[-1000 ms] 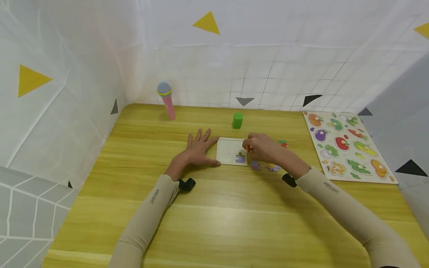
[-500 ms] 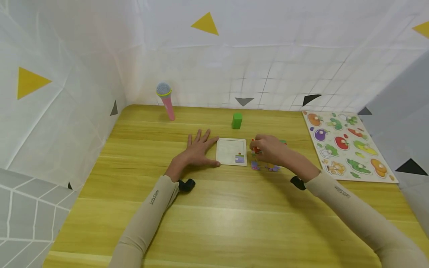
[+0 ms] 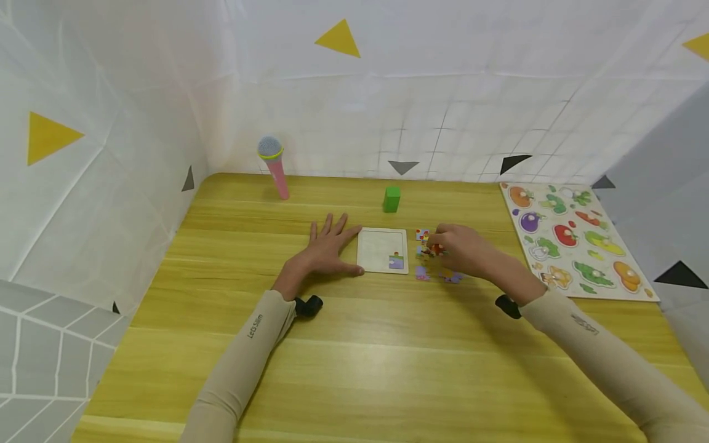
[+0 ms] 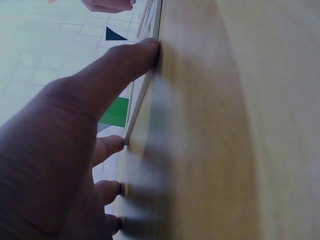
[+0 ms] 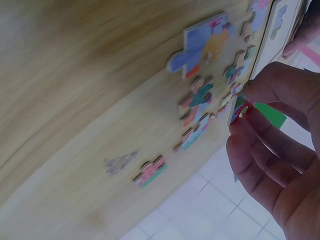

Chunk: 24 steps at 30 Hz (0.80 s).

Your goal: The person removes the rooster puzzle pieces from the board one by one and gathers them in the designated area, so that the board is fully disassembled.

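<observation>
A pale square puzzle tray (image 3: 373,249) lies flat, with one purple-and-green puzzle piece (image 3: 396,263) in its near right corner. My left hand (image 3: 325,253) rests beside it, fingers spread, thumb and index fingertip touching the tray's left edge. Between the thumb and fingers of my right hand (image 3: 462,249) a red-and-green puzzle piece (image 5: 239,110) is pinched, just above the loose pieces right of the tray. Among these, a purple piece with a yellow figure (image 5: 207,46) and a red-and-green piece (image 5: 150,171) show in the right wrist view. My right hand hides some pieces from the head view.
Behind the tray a green block (image 3: 391,200) stands upright. A pink toy microphone (image 3: 275,167) is at the back left, near the white curtain (image 3: 471,111). At the right of the wooden table (image 3: 354,363) lies a vegetable knob puzzle board (image 3: 576,246).
My right hand has moved right, away from the tray's edge and over the loose pieces, still pinching its piece. Pieces nearest the tray have come into view. The left hand stays put.
</observation>
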Each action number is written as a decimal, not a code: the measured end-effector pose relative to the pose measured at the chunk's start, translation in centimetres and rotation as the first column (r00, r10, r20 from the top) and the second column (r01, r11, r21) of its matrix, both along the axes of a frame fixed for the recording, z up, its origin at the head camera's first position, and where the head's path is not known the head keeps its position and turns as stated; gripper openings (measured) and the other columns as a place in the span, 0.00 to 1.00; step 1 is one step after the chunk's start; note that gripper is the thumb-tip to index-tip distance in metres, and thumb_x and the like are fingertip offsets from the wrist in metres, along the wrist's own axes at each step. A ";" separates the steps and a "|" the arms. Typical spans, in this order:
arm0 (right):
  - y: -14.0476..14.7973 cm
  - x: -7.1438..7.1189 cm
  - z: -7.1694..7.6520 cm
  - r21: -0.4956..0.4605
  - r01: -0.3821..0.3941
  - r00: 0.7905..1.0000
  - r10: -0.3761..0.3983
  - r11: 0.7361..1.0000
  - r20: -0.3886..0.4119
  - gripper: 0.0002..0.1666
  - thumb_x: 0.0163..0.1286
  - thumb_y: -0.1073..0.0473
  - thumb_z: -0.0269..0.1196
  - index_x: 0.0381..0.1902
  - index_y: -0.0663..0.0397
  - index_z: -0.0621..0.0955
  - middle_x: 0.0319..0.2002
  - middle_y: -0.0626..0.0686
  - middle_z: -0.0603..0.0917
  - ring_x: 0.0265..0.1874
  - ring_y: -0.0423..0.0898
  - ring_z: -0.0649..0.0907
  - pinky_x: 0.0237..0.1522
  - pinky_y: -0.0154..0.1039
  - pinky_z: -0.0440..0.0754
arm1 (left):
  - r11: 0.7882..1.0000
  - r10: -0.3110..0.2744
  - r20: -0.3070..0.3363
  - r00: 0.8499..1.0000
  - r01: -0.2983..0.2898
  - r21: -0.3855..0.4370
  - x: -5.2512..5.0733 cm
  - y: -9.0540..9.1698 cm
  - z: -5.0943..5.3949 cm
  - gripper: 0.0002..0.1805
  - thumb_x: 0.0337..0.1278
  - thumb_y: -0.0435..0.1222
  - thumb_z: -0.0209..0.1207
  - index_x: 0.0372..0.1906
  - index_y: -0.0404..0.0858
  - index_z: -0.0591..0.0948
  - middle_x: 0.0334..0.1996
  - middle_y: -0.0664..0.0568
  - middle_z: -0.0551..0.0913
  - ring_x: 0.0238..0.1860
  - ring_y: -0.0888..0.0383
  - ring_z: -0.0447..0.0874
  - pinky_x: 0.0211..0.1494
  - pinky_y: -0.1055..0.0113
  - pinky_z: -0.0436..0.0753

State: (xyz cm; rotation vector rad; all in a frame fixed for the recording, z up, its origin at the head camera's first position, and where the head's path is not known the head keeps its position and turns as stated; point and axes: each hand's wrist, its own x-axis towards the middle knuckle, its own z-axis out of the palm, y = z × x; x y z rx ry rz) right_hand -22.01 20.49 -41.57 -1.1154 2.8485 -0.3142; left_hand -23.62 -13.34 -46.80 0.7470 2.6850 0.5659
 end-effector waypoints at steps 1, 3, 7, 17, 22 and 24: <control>0.2 0.0 0.0 0.002 0.002 1.000 -0.002 1.000 -0.002 0.15 0.54 0.72 0.71 0.41 0.57 0.87 0.34 0.52 0.80 0.31 0.47 0.79 0.33 0.45 0.80 | 1.000 0.001 0.002 1.000 -0.001 0.000 0.0 0.0 0.0 0.58 0.50 0.69 0.62 0.81 0.54 0.50 0.80 0.45 0.32 0.77 0.41 0.20 0.70 0.36 0.22; 0.6 0.1 0.0 0.003 0.002 1.000 -0.002 1.000 -0.005 0.15 0.53 0.72 0.71 0.41 0.57 0.86 0.33 0.53 0.80 0.31 0.47 0.80 0.32 0.45 0.80 | 1.000 0.001 0.003 1.000 -0.001 -0.001 0.0 0.0 -0.1 0.58 0.50 0.69 0.62 0.81 0.54 0.50 0.80 0.45 0.32 0.77 0.41 0.19 0.70 0.36 0.22; 1.4 0.3 -0.1 0.006 0.014 1.000 -0.014 1.000 -0.007 0.16 0.51 0.72 0.71 0.40 0.57 0.86 0.33 0.53 0.80 0.29 0.47 0.79 0.31 0.45 0.79 | 1.000 0.000 -0.001 1.000 0.000 0.001 0.1 0.0 0.0 0.58 0.50 0.69 0.62 0.81 0.54 0.50 0.80 0.44 0.33 0.77 0.41 0.20 0.70 0.36 0.23; 3.4 0.6 -0.1 0.004 0.056 0.998 -0.056 0.998 0.014 0.15 0.53 0.70 0.74 0.40 0.57 0.87 0.32 0.52 0.79 0.28 0.45 0.77 0.30 0.44 0.79 | 1.000 0.003 -0.008 1.000 -0.003 -0.005 0.1 0.1 0.0 0.58 0.49 0.70 0.62 0.81 0.54 0.50 0.80 0.45 0.33 0.77 0.41 0.20 0.70 0.36 0.24; 4.4 0.7 -0.2 0.014 0.065 0.998 -0.065 0.998 -0.007 0.16 0.52 0.72 0.72 0.41 0.58 0.87 0.32 0.53 0.79 0.28 0.47 0.79 0.29 0.45 0.79 | 1.000 0.002 -0.005 1.000 -0.002 0.002 0.0 0.0 -0.1 0.58 0.49 0.70 0.62 0.81 0.55 0.50 0.80 0.45 0.33 0.77 0.41 0.20 0.70 0.36 0.23; 4.8 0.7 -0.2 0.015 0.065 0.998 -0.065 0.998 -0.013 0.17 0.52 0.72 0.72 0.41 0.58 0.87 0.32 0.54 0.79 0.28 0.47 0.79 0.29 0.45 0.80 | 1.000 0.002 -0.003 1.000 -0.002 0.004 0.0 0.0 -0.1 0.58 0.49 0.70 0.62 0.81 0.55 0.50 0.80 0.45 0.32 0.77 0.41 0.20 0.70 0.36 0.23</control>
